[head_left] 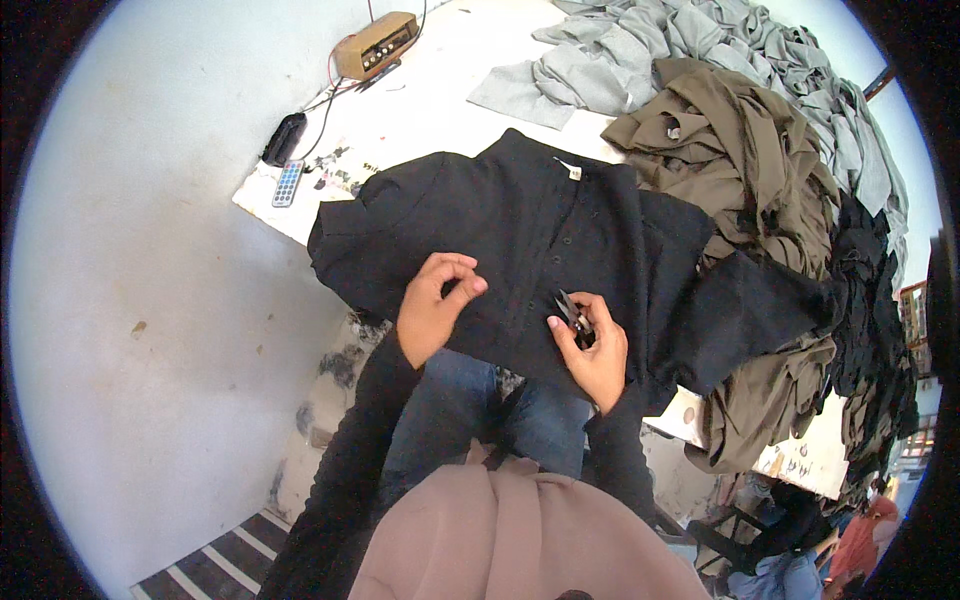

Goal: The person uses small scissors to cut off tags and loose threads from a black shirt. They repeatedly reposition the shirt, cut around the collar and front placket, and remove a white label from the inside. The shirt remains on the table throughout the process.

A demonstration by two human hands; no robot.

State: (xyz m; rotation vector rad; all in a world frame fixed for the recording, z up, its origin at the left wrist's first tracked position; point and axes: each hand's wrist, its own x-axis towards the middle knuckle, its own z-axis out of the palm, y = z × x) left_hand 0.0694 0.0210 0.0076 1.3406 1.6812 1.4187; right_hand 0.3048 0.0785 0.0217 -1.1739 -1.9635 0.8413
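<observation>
A black buttoned garment (480, 215) is spread in front of me on the white table, its buttons running down the middle and a small white label (574, 172) at its neck. Over its left part is my left hand (432, 305), with fingers curved and the thumb tip a little apart from them; no object shows between them. My right hand (597, 352) is closed around small dark thread snips (572, 312), whose pointed blades stick out near the button line. How the handles sit in the palm is partly hidden.
Brown cloth (730, 140) is heaped at the right, with grey cloth (640, 50) behind it and black cloth (860, 290) farther right. At the back left are a brown box-shaped device (375, 45) with cords, a black object (284, 138) and a remote control (287, 184). Another person (800, 550) shows at lower right.
</observation>
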